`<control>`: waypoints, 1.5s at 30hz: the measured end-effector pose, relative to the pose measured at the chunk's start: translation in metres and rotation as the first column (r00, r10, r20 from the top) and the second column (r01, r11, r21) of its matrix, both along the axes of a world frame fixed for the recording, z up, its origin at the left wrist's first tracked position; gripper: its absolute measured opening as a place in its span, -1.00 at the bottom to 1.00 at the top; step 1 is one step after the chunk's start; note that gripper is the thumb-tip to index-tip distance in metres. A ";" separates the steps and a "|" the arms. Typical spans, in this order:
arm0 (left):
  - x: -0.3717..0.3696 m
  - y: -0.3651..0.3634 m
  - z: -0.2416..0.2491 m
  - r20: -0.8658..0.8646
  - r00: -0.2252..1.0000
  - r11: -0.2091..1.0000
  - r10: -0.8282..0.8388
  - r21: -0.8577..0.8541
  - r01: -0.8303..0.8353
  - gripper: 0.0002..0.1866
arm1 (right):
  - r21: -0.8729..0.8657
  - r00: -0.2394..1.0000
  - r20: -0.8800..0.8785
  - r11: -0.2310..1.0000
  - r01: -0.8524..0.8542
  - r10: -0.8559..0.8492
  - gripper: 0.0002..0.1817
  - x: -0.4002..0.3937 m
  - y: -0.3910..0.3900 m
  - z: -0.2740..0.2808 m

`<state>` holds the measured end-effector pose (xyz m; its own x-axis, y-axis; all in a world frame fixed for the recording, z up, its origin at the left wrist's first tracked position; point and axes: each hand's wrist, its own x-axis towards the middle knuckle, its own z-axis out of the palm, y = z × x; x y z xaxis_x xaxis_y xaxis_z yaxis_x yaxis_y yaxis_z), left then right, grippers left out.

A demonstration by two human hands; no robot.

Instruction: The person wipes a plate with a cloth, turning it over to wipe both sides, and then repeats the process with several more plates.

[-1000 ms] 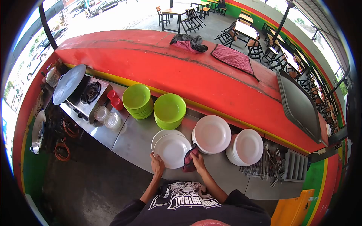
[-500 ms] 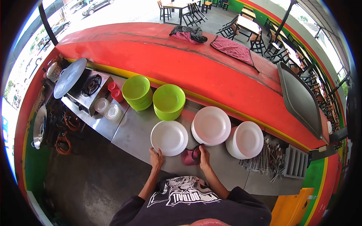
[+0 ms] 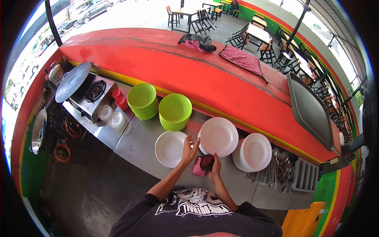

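My left hand [image 3: 191, 149] is open, its fingers apart, raised over the right edge of a single white plate [image 3: 167, 148]. Its fingertips come close to the left rim of a stack of white plates [image 3: 219, 136]. A pink and dark cloth [image 3: 202, 166] is bunched in my right hand [image 3: 215, 166], just below the front rim of that stack. Farther right stands another stack of white plates [image 3: 257, 151]. Behind the single plate are two stacks of green bowls, one on the left [image 3: 142, 96] and one on the right [image 3: 175, 108].
Metal cutlery [image 3: 272, 170] lies beside a grey divided tray [image 3: 306, 175] on the right. On the left are a gas stove [image 3: 94, 93], red cups [image 3: 121, 102] and clear containers [image 3: 115, 120]. A red ledge [image 3: 158, 59] borders the counter, with dark trays [image 3: 310, 110] on it.
My left hand has let go of the single plate's edge and moved up and right toward the plate stack. My right hand keeps the cloth, which has turned slightly.
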<state>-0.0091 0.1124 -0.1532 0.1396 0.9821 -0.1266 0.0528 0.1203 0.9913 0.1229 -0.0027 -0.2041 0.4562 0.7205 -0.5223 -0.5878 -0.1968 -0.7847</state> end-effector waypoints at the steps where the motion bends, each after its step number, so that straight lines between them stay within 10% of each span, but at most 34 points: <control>1: 0.016 0.006 -0.003 -0.026 0.999 0.999 0.027 -0.039 -0.028 -0.10 | 0.000 0.999 -0.032 1.000 0.016 -0.016 -0.56 -0.002 0.000 0.004; 10: 0.078 0.028 -0.055 -0.317 0.944 0.993 0.088 0.102 -0.058 -0.13 | 0.127 0.992 -0.076 0.986 0.110 -0.101 -0.65 0.002 -0.014 0.028; 17: 0.060 0.026 -0.071 -0.049 0.997 0.982 0.051 0.183 -0.042 -0.22 | 0.164 0.995 -0.007 0.981 0.102 -0.102 -0.71 0.023 -0.018 0.009; 30: -0.003 -0.008 0.051 0.181 0.964 0.959 0.196 0.170 -0.227 -0.56 | 0.402 0.986 -0.122 0.914 -0.052 0.109 -0.61 0.005 -0.033 0.052; 39: -0.031 -0.054 0.071 0.067 0.971 0.961 0.228 0.145 -0.235 -0.49 | 0.454 0.976 -0.068 0.865 0.216 -0.208 -0.64 -0.003 -0.054 0.134; 45: -0.012 -0.112 0.086 0.135 0.983 0.979 0.123 0.144 -0.143 -0.45 | 0.423 0.863 0.478 0.819 -0.388 0.162 -0.62 -0.011 -0.071 0.138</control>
